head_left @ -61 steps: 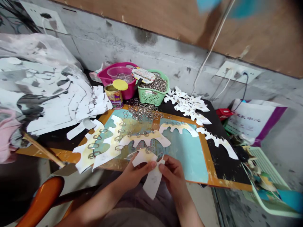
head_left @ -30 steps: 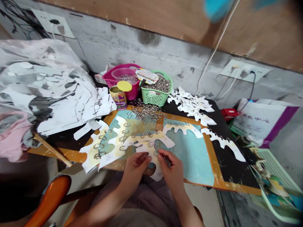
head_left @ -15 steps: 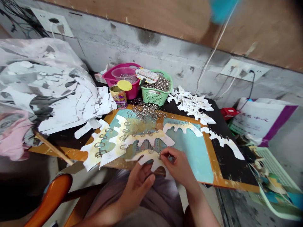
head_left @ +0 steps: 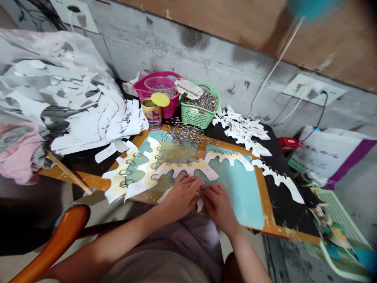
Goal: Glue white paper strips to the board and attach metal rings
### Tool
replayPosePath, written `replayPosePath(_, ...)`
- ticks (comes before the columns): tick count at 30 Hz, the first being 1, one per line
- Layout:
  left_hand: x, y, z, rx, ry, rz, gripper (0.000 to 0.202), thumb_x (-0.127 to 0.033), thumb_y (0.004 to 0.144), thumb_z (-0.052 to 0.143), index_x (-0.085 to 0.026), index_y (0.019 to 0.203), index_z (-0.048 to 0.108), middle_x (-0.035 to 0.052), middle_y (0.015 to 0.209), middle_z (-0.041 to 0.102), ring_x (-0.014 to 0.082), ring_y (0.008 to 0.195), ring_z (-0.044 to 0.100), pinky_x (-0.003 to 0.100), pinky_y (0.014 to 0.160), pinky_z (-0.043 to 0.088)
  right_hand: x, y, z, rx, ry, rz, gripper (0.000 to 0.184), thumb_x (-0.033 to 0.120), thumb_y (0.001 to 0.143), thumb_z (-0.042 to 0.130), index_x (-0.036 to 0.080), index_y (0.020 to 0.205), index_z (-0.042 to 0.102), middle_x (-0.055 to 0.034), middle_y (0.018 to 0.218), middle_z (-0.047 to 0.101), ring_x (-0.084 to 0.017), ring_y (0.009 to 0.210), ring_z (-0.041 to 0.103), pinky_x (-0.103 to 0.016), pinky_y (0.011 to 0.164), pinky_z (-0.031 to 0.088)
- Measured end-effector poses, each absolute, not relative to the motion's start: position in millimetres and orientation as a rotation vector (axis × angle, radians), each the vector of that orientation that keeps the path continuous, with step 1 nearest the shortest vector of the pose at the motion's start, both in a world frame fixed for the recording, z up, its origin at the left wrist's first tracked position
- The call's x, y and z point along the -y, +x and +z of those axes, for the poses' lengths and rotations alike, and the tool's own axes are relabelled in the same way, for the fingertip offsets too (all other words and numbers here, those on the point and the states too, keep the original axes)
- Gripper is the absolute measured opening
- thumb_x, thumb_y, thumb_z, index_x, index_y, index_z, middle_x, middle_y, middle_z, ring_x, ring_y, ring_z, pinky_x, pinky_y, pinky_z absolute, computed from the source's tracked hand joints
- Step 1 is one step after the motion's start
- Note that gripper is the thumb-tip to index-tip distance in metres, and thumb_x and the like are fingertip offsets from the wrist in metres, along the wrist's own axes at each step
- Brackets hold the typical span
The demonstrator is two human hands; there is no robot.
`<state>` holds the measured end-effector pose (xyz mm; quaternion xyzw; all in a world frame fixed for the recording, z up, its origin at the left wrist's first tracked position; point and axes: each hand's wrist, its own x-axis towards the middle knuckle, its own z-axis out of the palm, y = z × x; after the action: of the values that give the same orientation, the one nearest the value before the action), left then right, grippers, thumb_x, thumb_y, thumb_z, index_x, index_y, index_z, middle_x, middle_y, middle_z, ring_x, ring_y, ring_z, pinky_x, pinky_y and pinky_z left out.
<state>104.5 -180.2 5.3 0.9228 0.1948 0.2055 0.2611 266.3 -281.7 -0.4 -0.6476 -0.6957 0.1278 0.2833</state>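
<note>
My left hand lies palm down on a white paper cutout at the near edge of the orange-rimmed blue board, its fingers fairly flat and pressing. My right hand touches it from the right, fingers curled and pinching a small metal ring at the cutout's edge. Most of that cutout is hidden under the two hands. Other white cutouts with rings lie fanned out on the board to the left and behind. A heap of loose metal rings sits at the board's far edge.
A green basket of rings, a pink tub and a tin with a yellow lid stand by the wall. White paper scraps in plastic pile up left. More cutouts lie at the back right. An orange chair arm is near left.
The cutout was held up in both hands, then lowered onto the board. My left hand has moved from below its edge to lie flat on top of it, beside the right hand.
</note>
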Motion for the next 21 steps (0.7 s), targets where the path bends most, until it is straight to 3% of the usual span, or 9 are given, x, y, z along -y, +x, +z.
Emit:
replayPosePath(7, 176, 105, -5, -0.542, 2.551, 0.519, 0.024, -0.012, 0.088, 0.059, -0.021, 0.109, 0.06, 0.0068, 0.108, 0.071, 0.0283, 0.127, 0.05, 0.055, 0.115, 0.022, 291, 270, -13, 1.83, -1.63, 0.338, 0.015, 0.014, 0.098, 0.048, 0.02, 0.094, 0.06, -0.0046, 0.091, 0.061, -0.021, 0.086, 0.055, -0.037, 0.079, 0.039)
replayPosePath(12, 180, 104, -7, -0.447, 2.631, 0.605, 0.014, -0.014, 0.09, 0.059, -0.024, 0.09, 0.069, 0.0009, 0.108, 0.073, 0.0273, 0.13, 0.047, 0.059, 0.12, 0.007, 294, 277, -8, 1.83, -1.583, 0.43, 0.013, 0.015, 0.095, 0.049, 0.022, 0.094, 0.06, -0.0059, 0.095, 0.06, -0.022, 0.09, 0.057, -0.038, 0.082, 0.045)
replayPosePath(17, 186, 99, -8, -0.398, 2.746, 0.751, 0.015, -0.012, 0.089, 0.058, -0.021, 0.087, 0.07, 0.0071, 0.122, 0.066, 0.0291, 0.13, 0.045, 0.063, 0.119, 0.005, 290, 284, -1, 1.896, -1.551, 0.439, 0.029, 0.011, 0.094, 0.044, 0.021, 0.116, 0.061, -0.0109, 0.112, 0.056, -0.024, 0.104, 0.054, -0.04, 0.088, 0.049)
replayPosePath(21, 189, 95, -3, -0.326, 2.809, 0.686, 0.021, -0.007, 0.091, 0.052, -0.02, 0.09, 0.069, 0.0079, 0.122, 0.066, 0.0298, 0.13, 0.046, 0.065, 0.118, 0.005, 284, 287, 1, 2.084, -1.581, 0.356, 0.025, 0.01, 0.096, 0.044, 0.02, 0.107, 0.064, -0.01, 0.11, 0.059, -0.024, 0.097, 0.054, -0.039, 0.083, 0.048)
